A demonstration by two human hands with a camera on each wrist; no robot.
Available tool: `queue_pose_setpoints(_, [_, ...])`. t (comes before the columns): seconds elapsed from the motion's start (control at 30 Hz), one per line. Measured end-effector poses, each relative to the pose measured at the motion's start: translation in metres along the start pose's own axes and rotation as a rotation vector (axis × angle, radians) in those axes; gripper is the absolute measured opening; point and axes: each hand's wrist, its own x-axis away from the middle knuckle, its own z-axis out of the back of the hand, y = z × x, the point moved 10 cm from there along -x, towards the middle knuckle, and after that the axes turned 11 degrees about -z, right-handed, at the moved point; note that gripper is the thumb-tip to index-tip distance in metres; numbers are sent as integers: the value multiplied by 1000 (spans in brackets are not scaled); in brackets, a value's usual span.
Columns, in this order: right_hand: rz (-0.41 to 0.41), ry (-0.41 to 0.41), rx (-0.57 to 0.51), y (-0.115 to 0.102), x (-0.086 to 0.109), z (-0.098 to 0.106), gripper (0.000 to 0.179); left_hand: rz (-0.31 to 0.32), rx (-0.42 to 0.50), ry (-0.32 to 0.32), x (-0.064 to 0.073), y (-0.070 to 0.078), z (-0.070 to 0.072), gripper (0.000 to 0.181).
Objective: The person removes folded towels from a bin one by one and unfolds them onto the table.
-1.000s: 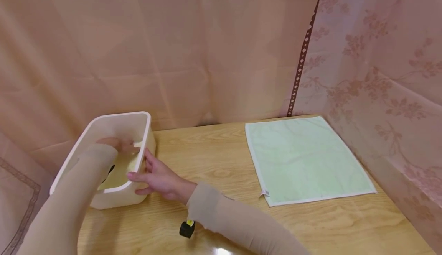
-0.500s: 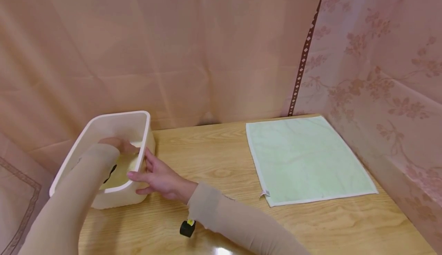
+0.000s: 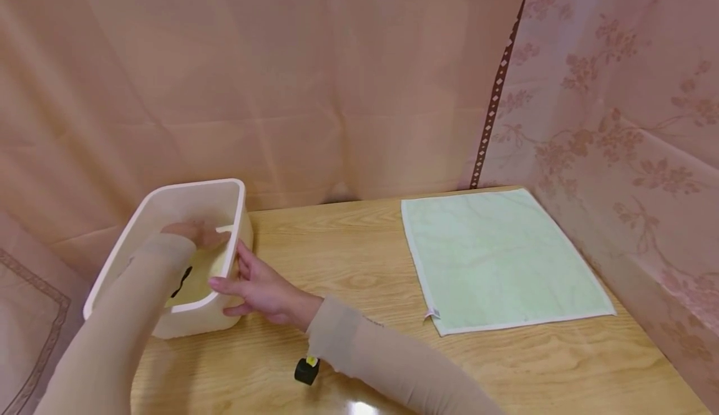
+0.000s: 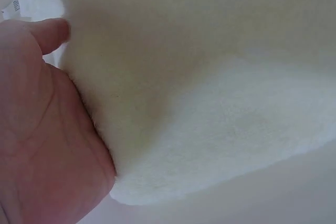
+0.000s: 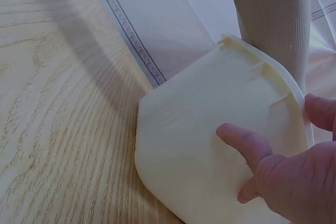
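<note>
A white plastic bin (image 3: 193, 324) stands at the left of the wooden table. My right hand (image 3: 264, 290) grips its right wall, with the thumb over the rim and the fingers spread along the outside. My left hand (image 3: 196, 233) reaches down into the bin. Inside lies a pale yellowish, fluffy towel (image 4: 226, 124), with a tag by its edge in the left wrist view. The left thumb touches the towel's edge, while the other fingers are hidden behind it. From the right wrist view, the bin's outer wall (image 5: 184, 145) appears under my right fingers.
A light green towel (image 3: 505, 259) with white edges lies flat at the right of the table (image 3: 348, 259). Pinkish curtains (image 3: 337, 90) hang behind and at both sides. A black object with a yellow spot (image 3: 306, 371) sits by the right sleeve.
My left hand shifts slightly inside the bin, its fingers lifting a little near the right wall. The right hand keeps its hold on the bin. The green towel stays in place.
</note>
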Motion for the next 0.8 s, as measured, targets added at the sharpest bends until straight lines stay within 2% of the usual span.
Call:
queue_pose_setpoints(0.1, [1,-3,11,0,-1,-1,72,-28,-28,28,-17,-15,0,90])
queue_pose_setpoints(0.2, [6,-6,15,0,-2,-2,70,-70,-79,24,-23,-17,2,89])
queue_pose_setpoints(0.37, [10,-10,12,-2,-2,-3,70,-103,-126,34,-21,-9,10,71])
queue_pose_setpoints(0.47, [12,-12,11,-4,-1,-3,70,-121,-164,46,-20,-2,14,66])
queue_pose_setpoints(0.7, [16,-20,9,-2,2,-2,71,-136,-223,59,-26,-1,14,66])
queue_pose_setpoints(0.8, [21,-26,12,-3,1,-5,70,-156,-241,120,-22,0,25,66])
